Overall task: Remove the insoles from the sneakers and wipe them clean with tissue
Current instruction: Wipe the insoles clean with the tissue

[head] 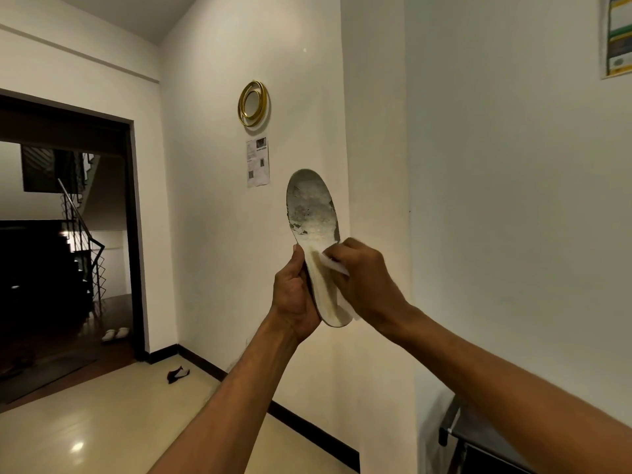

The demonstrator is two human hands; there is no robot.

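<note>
One insole (pixel 313 230) only, held up in the air before a pale wall, toe end up, heel end down, top leaning a little to the left. Worn and grey-blotched over the front half, yellowish lower down. Left hand (pixel 294 297) wrapped round the heel half, thumb up along the left edge, fingers behind and out of sight. Right hand (pixel 367 280) curled on one white tissue (pixel 334 265), pressing it against the face of the insole around the middle; somewhat blurred. Two bare forearms reaching in from the bottom edge.

On the wall behind: one round gold-framed mirror (pixel 253 103), one printed sheet (pixel 258 162) just below it, and one poster (pixel 617 35) at the top right corner, partly out of frame. At left, one dark doorway (pixel 132 234), with one staircase (pixel 80 254) and its metal railing beyond. Two pale slippers (pixel 115 333) side by side on the dark floor past the doorway. One small dark scrap (pixel 178 373) on the glossy cream floor (pixel 102 422) near the skirting — cannot tell what. One dark piece of furniture (pixel 478 443) at the bottom right, only partly in view.
</note>
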